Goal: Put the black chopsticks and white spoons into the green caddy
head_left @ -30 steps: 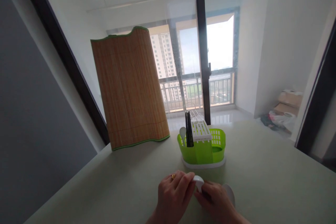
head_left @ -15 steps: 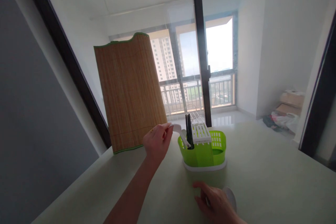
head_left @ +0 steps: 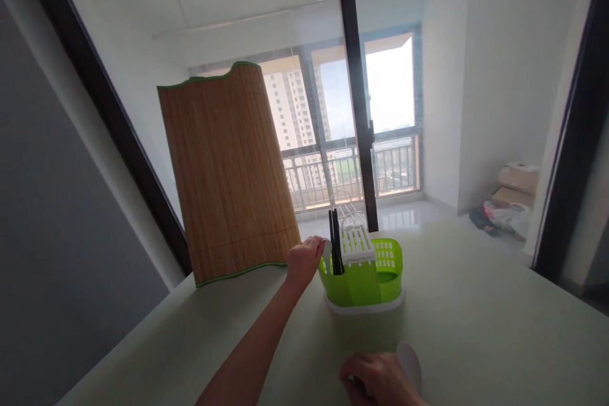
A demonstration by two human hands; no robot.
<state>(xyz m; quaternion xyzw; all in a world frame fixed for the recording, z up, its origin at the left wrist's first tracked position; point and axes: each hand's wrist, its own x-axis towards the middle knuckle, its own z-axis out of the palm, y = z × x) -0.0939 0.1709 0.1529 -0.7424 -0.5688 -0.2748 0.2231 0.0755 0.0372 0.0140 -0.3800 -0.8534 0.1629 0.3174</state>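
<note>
My left hand (head_left: 305, 260) is at the left end of a green plastic cutlery basket (head_left: 364, 285), its fingers closed on a white spoon (head_left: 327, 255). Part of that spoon is down inside the basket. Beside it several black chopsticks (head_left: 335, 244) stand upright. A white slatted rack (head_left: 358, 242) sits over the basket's middle. Nearer to me, low over the table, my right hand (head_left: 378, 377) is curled around a second white spoon, whose bowl (head_left: 409, 365) shows past the hand's right side; its handle is hidden in the fingers.
A bamboo mat (head_left: 228, 171) edged in green stands upright on the white table (head_left: 466, 330), left of the basket. A glass partition with a dark frame post (head_left: 354, 76) rises behind. Boxes and bags (head_left: 511, 200) lie on the floor at the far right.
My left hand has moved right and down, lowering its spoon from above the rim into the basket. My right hand has curled in more and stays near the same spot. The view has shifted slightly.
</note>
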